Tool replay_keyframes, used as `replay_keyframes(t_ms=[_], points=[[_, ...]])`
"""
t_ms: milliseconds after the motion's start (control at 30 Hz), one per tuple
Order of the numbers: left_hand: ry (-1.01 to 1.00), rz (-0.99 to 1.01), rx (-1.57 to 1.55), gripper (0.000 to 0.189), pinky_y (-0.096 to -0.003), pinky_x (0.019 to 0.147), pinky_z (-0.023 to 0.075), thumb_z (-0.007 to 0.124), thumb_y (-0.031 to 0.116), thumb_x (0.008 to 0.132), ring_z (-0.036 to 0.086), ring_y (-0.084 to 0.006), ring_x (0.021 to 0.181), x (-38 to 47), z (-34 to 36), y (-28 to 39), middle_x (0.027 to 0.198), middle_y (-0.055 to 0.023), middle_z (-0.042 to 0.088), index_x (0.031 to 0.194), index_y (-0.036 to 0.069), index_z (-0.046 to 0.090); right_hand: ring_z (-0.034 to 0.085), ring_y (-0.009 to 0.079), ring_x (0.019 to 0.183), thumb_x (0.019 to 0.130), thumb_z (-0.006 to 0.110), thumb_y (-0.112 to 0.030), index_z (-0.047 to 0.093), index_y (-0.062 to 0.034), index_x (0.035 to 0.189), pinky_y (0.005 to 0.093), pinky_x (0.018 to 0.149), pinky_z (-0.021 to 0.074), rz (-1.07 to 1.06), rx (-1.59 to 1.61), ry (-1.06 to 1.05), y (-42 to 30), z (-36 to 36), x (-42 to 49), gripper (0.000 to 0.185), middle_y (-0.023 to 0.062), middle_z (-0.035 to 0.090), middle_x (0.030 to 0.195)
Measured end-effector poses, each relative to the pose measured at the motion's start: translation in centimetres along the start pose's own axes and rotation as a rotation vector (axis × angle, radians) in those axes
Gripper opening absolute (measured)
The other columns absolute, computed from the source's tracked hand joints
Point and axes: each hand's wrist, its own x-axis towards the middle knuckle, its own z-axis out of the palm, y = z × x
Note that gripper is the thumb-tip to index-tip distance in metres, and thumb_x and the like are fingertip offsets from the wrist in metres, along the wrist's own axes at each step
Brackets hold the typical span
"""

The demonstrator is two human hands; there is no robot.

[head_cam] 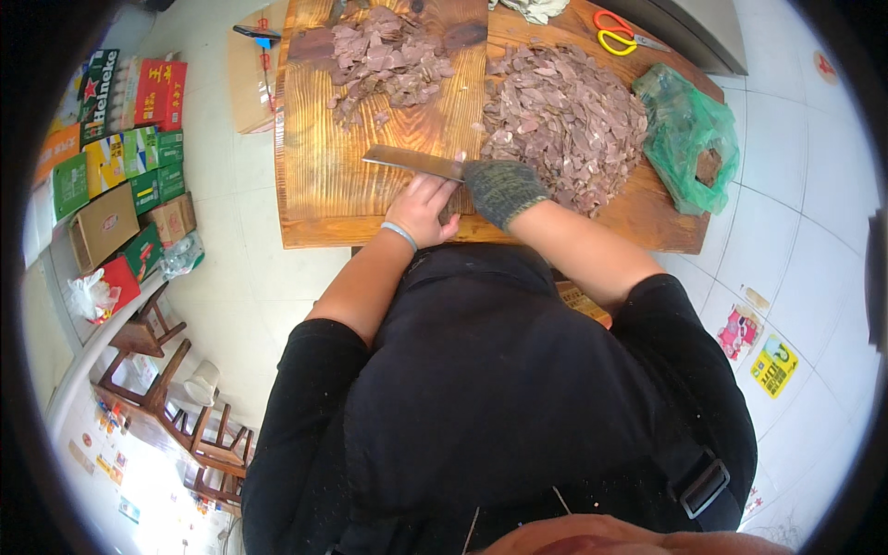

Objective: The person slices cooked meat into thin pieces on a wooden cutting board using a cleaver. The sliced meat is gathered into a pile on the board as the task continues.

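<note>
My right hand (505, 191), in a dark knitted glove, grips a broad-bladed kitchen knife (415, 161), its blade pointing left across the wooden cutting board (319, 180). Just below the blade, my bare left hand (422, 214) has its fingertips against the knife's near side. Between its thumb and fingers sits a brown lump (452, 206), apparently meat, mostly hidden by the hand. Thin slices of brownish-pink meat (392, 59) lie heaped on the far part of the board. A larger pile of slices (565, 125) spreads over the table to the right.
A green plastic bag (683, 139) with a brown piece inside lies at the right edge of the wooden table (624, 232). Scissors (628, 36) with red and yellow handles and a pale cloth (533, 10) are farther back. Stacked cartons (104, 215) and wooden stools (149, 388) stand left.
</note>
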Motion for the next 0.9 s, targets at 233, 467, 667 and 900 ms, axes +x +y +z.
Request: replay_keyframes(t_ms=[233, 467, 667, 900], points=[[0.006, 0.031, 0.050, 0.066, -0.0470, 0.101, 0.0486, 0.076, 0.019, 0.071, 0.055, -0.0405, 0.118, 0.2, -0.1, 0.1, 0.126, -0.0183, 0.058, 0.131, 0.001, 0.059, 0.072, 0.0358, 0.096, 0.095, 0.053, -0.019, 0.068, -0.0059, 0.111, 0.0493, 0.081, 0.0559, 0.027, -0.045, -0.075, 2.3, -0.8, -3.4, 0.026, 0.0180, 0.073, 0.097], [-0.008, 0.051, 0.005, 0.068, -0.0479, 0.103, 0.0473, 0.078, 0.019, 0.068, 0.055, -0.0404, 0.120, 0.4, -0.1, -0.3, 0.131, -0.0188, 0.058, 0.131, 0.000, 0.059, 0.072, 0.0359, 0.095, 0.095, 0.054, -0.019, 0.069, -0.0089, 0.115, 0.0480, 0.083, 0.0564, 0.045, -0.027, -0.134, 2.1, -0.3, -2.6, 0.028, 0.0182, 0.074, 0.102], [-0.001, 0.052, 0.007, 0.062, -0.0480, 0.102, 0.0482, 0.078, 0.020, 0.068, 0.057, -0.0415, 0.116, 0.2, -0.1, -0.3, 0.122, -0.0200, 0.060, 0.124, -0.001, 0.062, 0.072, 0.0348, 0.097, 0.096, 0.054, -0.019, 0.068, -0.0075, 0.117, 0.0479, 0.083, 0.0570, -0.051, 0.045, 0.000, 1.0, 0.2, 0.6, 0.028, 0.0176, 0.074, 0.107], [0.013, 0.080, 0.057, 0.062, -0.0486, 0.098, 0.0494, 0.078, 0.022, 0.068, 0.058, -0.0408, 0.111, 0.3, -0.1, -0.3, 0.119, -0.0195, 0.061, 0.124, 0.000, 0.062, 0.073, 0.0355, 0.095, 0.094, 0.056, -0.020, 0.070, -0.0070, 0.113, 0.0491, 0.081, 0.0570, 0.046, -0.058, -0.153, 2.9, -1.4, -4.2, 0.027, 0.0184, 0.074, 0.101]])
